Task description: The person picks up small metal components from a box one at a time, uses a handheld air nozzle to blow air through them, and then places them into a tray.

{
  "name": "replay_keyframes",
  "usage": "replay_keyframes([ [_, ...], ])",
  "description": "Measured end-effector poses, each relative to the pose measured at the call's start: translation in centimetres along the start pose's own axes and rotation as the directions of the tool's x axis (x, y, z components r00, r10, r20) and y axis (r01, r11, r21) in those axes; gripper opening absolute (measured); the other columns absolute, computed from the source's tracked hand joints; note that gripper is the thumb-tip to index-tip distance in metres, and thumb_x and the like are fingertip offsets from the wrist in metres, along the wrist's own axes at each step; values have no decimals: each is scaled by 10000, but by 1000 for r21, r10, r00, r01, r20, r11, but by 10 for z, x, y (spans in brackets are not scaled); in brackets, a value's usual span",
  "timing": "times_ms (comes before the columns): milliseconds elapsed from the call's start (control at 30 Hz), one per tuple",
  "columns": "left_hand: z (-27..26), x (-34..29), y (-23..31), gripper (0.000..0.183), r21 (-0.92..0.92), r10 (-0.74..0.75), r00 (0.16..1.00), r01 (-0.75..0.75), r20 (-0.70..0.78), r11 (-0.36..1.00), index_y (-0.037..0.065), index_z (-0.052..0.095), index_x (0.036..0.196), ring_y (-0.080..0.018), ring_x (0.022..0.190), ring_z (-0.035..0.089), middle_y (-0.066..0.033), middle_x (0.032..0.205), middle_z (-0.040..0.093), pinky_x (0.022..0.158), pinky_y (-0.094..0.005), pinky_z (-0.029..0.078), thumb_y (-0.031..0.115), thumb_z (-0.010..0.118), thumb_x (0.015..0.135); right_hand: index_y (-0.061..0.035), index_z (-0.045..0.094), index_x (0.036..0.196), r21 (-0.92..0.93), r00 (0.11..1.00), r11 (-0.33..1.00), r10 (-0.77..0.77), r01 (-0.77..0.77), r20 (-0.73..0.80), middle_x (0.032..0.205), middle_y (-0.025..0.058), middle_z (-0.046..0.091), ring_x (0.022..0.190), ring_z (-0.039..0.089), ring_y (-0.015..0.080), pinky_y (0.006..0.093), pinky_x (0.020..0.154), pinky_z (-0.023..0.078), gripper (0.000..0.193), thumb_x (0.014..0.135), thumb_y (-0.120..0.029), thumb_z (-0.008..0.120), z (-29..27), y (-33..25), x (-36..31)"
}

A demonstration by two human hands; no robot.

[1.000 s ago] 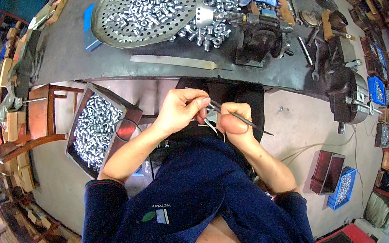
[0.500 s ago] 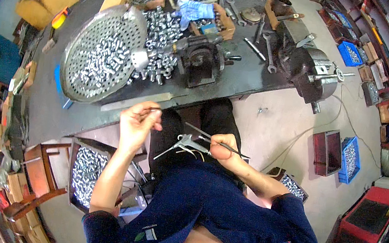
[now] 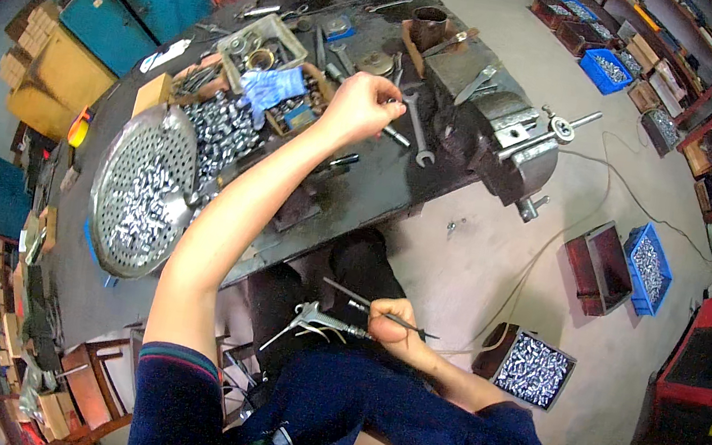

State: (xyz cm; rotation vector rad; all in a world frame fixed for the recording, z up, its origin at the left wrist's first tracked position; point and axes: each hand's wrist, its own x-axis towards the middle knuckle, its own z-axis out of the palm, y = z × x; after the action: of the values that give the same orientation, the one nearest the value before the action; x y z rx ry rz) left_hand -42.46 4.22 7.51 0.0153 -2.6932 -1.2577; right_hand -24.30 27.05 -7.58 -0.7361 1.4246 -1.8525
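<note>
My left hand is stretched out over the bench, its thumb and fingers pinched together beside an open-end wrench. Whatever lies between those fingertips is too small to make out. Low over my lap, my right hand is closed around a thin dark rod, which sticks out on both sides of the fist. A silver air blow gun with a slim nozzle lies against my dark trousers, its rear fitting reaching up to the right hand. Whether that hand also grips it, I cannot tell.
A perforated metal pan of small shiny metal parts stands at the bench's left, beside a loose heap. A blue glove lies behind. The big vise is at right. Floor bins hold parts; a hose crosses the floor.
My left hand has swung from above my lap, forward and right across the bench. My right hand keeps the rod over my lap. The whole view has shifted, bringing more of the right side in.
</note>
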Motion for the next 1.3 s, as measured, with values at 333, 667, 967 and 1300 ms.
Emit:
replay_keyframes([
  [333, 72, 128, -16, 245, 311, 237, 967, -199, -89, 929, 30, 663, 906, -254, 706, 648, -143, 767, 660, 685, -347, 499, 172, 663, 706, -63, 366, 539, 11, 995, 999, 41, -40, -90, 535, 16, 458, 525, 471, 78, 225, 458, 349, 247, 730, -56, 523, -35, -2, -1],
  [667, 58, 131, -20, 367, 154, 144, 989, -137, -36, 978, 11, 591, 1058, -250, 706, 644, -134, 757, 658, 677, -349, 494, 138, 661, 721, -64, 385, 544, -19, 995, 998, 56, -58, -85, 535, 2, 455, 528, 454, 62, 224, 457, 334, 247, 747, -82, 525, -31, -6, 6],
  [967, -107, -75, 13, 283, 317, 176, 978, -132, -113, 939, 32, 624, 1032, -91, 645, 556, -76, 749, 656, 587, -279, 446, 194, 652, 802, -47, 432, 560, -65, 999, 998, 6, -3, 51, 533, 13, 458, 528, 443, 71, 230, 476, 339, 242, 750, -160, 531, 11, -3, 8],
  [1300, -206, -504, -79, 308, -304, -477, 458, 401, -750, 864, -58, 572, 1066, -143, 789, 627, -106, 846, 660, 758, -269, 482, 5, 563, 764, -46, 374, 551, 38, 971, 995, 78, -89, 226, 528, 28, 430, 467, 474, 109, 256, 439, 389, 261, 770, -18, 512, 92, -3, 13],
])
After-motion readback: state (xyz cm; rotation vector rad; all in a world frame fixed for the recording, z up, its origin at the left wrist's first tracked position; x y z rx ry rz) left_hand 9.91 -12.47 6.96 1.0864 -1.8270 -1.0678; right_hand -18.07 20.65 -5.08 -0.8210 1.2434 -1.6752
